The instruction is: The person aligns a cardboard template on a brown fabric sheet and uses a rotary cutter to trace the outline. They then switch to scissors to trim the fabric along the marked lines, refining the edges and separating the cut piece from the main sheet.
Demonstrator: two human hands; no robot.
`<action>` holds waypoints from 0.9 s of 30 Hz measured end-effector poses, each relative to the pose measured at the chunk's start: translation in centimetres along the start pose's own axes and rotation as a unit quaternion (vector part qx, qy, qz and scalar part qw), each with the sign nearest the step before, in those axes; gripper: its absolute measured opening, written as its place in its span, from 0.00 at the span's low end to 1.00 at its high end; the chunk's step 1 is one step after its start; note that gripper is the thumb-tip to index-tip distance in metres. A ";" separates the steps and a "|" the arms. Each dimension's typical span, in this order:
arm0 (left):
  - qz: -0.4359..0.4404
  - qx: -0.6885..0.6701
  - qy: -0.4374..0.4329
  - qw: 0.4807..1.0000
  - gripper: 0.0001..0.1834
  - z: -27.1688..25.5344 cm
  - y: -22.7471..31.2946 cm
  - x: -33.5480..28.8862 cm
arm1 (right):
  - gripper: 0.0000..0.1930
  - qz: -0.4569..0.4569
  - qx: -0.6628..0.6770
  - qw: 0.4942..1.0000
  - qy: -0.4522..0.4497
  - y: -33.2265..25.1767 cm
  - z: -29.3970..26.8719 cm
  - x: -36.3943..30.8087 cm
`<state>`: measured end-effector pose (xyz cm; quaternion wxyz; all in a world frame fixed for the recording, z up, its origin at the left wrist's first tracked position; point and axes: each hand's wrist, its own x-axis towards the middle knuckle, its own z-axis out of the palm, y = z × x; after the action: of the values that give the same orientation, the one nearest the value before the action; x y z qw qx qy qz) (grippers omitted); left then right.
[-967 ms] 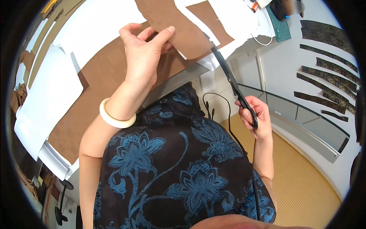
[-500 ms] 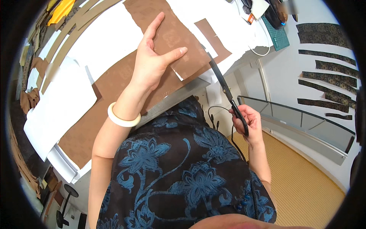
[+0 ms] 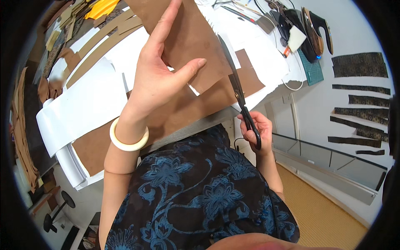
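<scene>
Head view, from the left: a white, partly rolled sheet of paper (image 3: 79,108) overlaps the left end of a large, flat brown sheet (image 3: 93,154). A smooth, cream-coloured ring bangle (image 3: 129,146) circles the left wrist. The left hand (image 3: 154,81) is spread, thumb and forefinger stretched wide apart over a long, brown, sheet-like piece (image 3: 196,33), which lies above the large sheet (the other fingers are mostly hidden, so what they do I cannot tell). Along that piece's right edge run the parted blades of a pair of long, black-handled metal scissors (image 3: 238,93); whether they bite into it is unclear. The right hand (image 3: 259,129) grips the handles. Beyond the blades lie a smaller, flat brown offcut (image 3: 250,79) and, farther right, a green, gridded cutting mat (image 3: 310,68).
</scene>
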<state>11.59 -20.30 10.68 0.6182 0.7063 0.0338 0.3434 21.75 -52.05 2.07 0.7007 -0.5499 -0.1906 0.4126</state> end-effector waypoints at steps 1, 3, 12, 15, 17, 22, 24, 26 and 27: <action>0.033 0.027 -0.004 0.999 0.57 -0.6 -0.2 0.1 | 0.27 -0.009 0.005 1.000 0.001 0.1 0.5 0.5; 0.056 0.067 -0.002 0.996 0.56 -1.7 0.2 0.1 | 0.27 -0.009 0.007 1.000 -0.025 0.4 0.8 1.3; 0.028 0.033 0.100 0.994 0.55 -3.5 3.3 0.0 | 0.27 0.003 0.001 0.997 -0.079 0.9 3.2 3.0; 0.051 0.034 0.100 0.993 0.55 -4.0 3.3 -0.2 | 0.27 0.008 0.007 0.996 -0.085 0.9 3.9 3.1; 0.048 -0.017 0.100 0.994 0.55 -3.9 3.4 -0.4 | 0.27 0.008 0.013 0.996 -0.090 0.9 4.3 3.3; 0.046 0.027 0.104 0.993 0.56 -4.3 3.4 -0.5 | 0.26 0.010 0.006 0.996 -0.087 0.7 4.9 3.5; 0.041 0.029 0.107 0.993 0.56 -4.4 3.4 -0.5 | 0.26 0.013 0.002 0.997 -0.081 0.8 4.9 3.5; 0.038 0.039 0.106 0.993 0.56 -4.6 3.4 -0.4 | 0.26 0.019 0.008 0.997 -0.078 0.8 5.0 3.4; 0.040 0.037 0.108 0.993 0.56 -4.6 3.4 -0.3 | 0.26 0.020 0.007 0.997 -0.078 0.8 5.1 3.4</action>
<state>7.64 -17.30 13.59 0.5704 0.6882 0.0847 0.4402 19.82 -46.24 2.37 0.6791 -0.5151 -0.2311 0.4690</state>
